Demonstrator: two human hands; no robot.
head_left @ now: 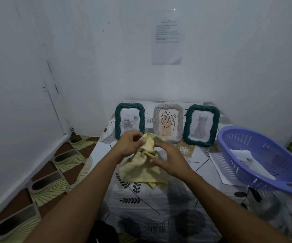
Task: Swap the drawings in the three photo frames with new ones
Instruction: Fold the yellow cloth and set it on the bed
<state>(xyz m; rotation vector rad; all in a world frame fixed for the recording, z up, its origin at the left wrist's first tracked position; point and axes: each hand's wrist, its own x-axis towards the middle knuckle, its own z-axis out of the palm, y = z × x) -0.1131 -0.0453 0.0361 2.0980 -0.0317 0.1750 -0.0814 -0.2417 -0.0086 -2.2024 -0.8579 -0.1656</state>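
Note:
Three photo frames stand upright in a row at the far end of a cloth-covered table (159, 204). The left green frame (117, 120) holds a rose drawing, the middle grey frame (180, 120) a leaf line drawing, the right green frame (216, 123) a cat drawing. In front of them my left hand (129, 143) and my right hand (169, 160) both grip a crumpled yellow cloth (141, 171), which hangs down onto the table. The cloth and my left hand cover the lower corner of the left frame.
A purple plastic basket (257, 179) sits at the right on loose paper sheets (217, 163), with more paper (246, 158) inside it. White walls close in at the left and back, with a printed notice (168, 37) taped up. Patterned floor (54, 172) lies to the left.

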